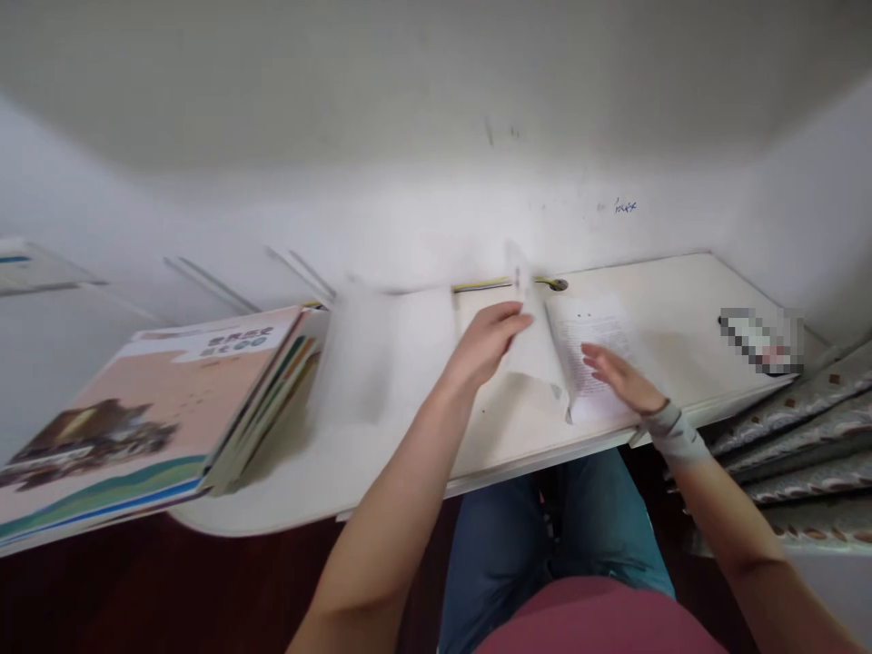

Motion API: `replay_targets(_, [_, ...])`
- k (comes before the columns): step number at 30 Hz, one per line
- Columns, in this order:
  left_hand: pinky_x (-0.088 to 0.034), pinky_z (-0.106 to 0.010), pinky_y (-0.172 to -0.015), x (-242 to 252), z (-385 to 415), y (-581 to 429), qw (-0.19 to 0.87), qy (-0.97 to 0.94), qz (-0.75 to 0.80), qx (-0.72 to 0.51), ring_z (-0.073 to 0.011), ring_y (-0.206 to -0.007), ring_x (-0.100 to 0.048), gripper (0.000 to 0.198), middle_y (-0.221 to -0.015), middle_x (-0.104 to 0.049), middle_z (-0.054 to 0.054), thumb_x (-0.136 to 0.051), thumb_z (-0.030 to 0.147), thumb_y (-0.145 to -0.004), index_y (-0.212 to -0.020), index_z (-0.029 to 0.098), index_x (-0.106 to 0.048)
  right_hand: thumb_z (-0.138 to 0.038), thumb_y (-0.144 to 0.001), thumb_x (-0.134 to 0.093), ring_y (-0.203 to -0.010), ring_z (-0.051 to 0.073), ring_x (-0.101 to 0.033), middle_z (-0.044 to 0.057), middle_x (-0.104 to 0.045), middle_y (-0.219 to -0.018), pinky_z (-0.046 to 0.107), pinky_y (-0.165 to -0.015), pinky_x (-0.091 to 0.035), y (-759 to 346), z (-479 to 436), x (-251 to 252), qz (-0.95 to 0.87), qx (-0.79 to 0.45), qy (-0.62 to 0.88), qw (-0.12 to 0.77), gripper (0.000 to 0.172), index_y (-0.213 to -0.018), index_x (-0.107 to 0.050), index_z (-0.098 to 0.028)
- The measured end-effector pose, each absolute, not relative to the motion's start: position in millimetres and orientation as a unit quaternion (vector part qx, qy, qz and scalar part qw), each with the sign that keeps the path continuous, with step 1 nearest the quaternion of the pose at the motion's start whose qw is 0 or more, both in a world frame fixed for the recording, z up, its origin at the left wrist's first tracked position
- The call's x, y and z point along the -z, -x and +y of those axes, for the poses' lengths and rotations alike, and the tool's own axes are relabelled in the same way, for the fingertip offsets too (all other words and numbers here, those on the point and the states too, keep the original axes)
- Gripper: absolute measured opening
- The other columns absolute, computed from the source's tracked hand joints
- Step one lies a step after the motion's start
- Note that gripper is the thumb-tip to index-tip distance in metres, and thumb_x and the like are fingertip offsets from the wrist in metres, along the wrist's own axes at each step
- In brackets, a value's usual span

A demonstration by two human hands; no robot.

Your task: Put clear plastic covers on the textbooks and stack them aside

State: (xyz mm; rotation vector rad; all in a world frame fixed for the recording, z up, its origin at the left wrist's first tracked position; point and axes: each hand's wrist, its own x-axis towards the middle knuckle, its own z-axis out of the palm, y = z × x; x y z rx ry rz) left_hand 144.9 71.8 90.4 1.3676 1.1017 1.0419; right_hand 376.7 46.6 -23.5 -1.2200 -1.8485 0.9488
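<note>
My left hand is closed on a thin sheet of paper, pinching it between thumb and fingers. The sheet stands tilted on edge above the desk, blurred. To its right lies a stack of printed pages, text side up. Over the right part of that stack is my right hand, its fingers stretched out and holding nothing; whether it touches the pages I cannot tell. On the left, a blurred pile of pale, blank-looking sheets rests on the desk.
A stack of textbooks stands at the left of the white desk. A pixelated phone-like object lies near the right edge. Patterned fabric hangs at the lower right. A wall rises behind the desk.
</note>
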Motion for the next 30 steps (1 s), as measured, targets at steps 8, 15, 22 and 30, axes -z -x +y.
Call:
replay_targets(8, [-0.038,-0.045,-0.103,-12.2,74.0,-196.2,0.274,-0.761,0.491,-0.324,-0.0275,-0.118,-0.053,0.04,-0.122,-0.059,-0.017,-0.043,0.04,-0.088,-0.112,0.011,-0.057,-0.063,-0.09,-0.01,-0.087,0.024,-0.068,0.013,-0.071,-0.098,0.041,-0.079,-0.052,-456.9,88.4,8.8,-0.508,-0.57,0.498,0.412,0.074,-0.125,-0.054,-0.015])
replay_targets(15, [-0.036,-0.049,-0.108,68.0,36.1,-161.8,0.173,-0.759,0.544,-0.312,-0.0293,-0.132,-0.04,0.047,-0.138,-0.045,-0.022,-0.038,0.04,-0.092,-0.124,0.008,-0.049,-0.026,-0.065,-0.056,-0.064,0.021,-0.065,0.007,-0.073,-0.086,0.039,-0.066,-0.055,-460.1,90.4,38.1,-0.48,-0.556,0.532,0.421,0.049,-0.112,-0.061,-0.013])
replay_targets(22, [-0.037,-0.051,-0.109,68.3,33.2,-165.1,0.081,-0.821,0.485,-0.289,-0.0284,-0.126,-0.047,0.039,-0.124,-0.059,-0.018,-0.038,0.035,-0.093,-0.115,0.01,-0.058,-0.034,-0.076,-0.054,-0.117,0.027,-0.055,0.014,-0.061,-0.126,0.047,-0.104,-0.039,-473.9,84.7,51.9,-0.554,-0.275,0.641,0.455,0.049,-0.121,-0.059,-0.015])
replay_targets(30, [-0.038,-0.051,-0.108,67.4,31.3,-165.8,0.073,-0.824,0.485,-0.283,-0.0281,-0.126,-0.046,0.042,-0.126,-0.058,-0.019,-0.036,0.035,-0.093,-0.118,0.009,-0.058,-0.054,-0.088,-0.04,-0.137,0.029,-0.032,0.015,-0.047,-0.141,0.051,-0.114,-0.023,-479.9,78.4,67.8,-0.669,-0.171,0.646,0.326,0.05,-0.111,-0.064,-0.017])
